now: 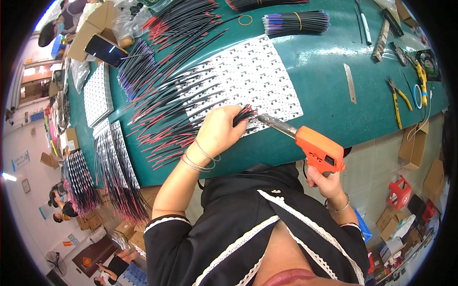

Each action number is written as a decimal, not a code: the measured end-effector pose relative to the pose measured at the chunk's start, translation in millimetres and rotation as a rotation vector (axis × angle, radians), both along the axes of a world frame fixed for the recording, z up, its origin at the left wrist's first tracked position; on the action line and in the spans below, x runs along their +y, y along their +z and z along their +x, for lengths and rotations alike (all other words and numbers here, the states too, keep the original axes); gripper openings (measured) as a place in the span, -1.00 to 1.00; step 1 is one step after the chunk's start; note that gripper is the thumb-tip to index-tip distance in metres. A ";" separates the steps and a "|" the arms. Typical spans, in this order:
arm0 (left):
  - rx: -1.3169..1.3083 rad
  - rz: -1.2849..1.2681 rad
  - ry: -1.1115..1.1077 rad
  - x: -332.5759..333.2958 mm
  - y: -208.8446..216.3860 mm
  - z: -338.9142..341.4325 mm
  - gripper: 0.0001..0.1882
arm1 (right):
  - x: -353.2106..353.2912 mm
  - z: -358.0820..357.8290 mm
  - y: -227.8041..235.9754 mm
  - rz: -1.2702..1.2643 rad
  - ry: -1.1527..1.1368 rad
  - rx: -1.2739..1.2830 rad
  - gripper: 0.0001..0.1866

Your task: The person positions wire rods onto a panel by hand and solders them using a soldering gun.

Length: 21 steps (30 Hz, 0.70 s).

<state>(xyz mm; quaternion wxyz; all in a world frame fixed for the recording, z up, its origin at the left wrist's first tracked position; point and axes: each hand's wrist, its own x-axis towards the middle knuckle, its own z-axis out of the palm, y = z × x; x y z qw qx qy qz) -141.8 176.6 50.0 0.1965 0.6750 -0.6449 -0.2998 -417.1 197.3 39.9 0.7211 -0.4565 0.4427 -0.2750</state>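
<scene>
My left hand (220,127) is closed around a small bunch of black wires (245,113) with red ends, above the lower part of a white circuit-board panel (257,66). My right hand (326,182) grips the handle of an orange soldering gun (318,147). The gun's metal barrel (277,125) points left, its front end close to the wires in my left hand; whether they touch I cannot tell. Rows of black wires with red ends (164,138) fan out leftward from the panel's left side.
A banded wire bundle (296,22) lies at the back, with loose wires (179,24) to its left. A steel ruler (350,83), yellow-handled pliers (398,101) and a marker (366,29) lie on the right. A phone (106,50) and stacked panels (98,95) are at left.
</scene>
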 end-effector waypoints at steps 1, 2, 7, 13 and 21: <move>-0.002 0.012 -0.004 -0.7 1.1 0.3 -0.77 | 0.5 -0.3 -0.5 0.001 0.000 0.000 -0.76; -0.004 0.025 -0.008 -1.2 1.6 0.6 -0.77 | 1.2 -1.1 -1.6 0.000 0.008 0.011 -0.76; -0.004 0.002 -0.015 -1.2 -1.4 1.0 -0.75 | 0.7 -2.2 -2.2 -0.013 0.024 0.024 -0.75; -0.028 -0.012 -0.004 -0.1 -1.4 -0.3 -0.74 | -0.9 -5.3 -4.5 0.001 -0.051 -0.071 -0.73; 0.002 0.001 -0.054 0.7 0.4 4.8 -0.76 | -6.1 -2.4 -6.6 -0.044 -0.039 -0.091 -0.66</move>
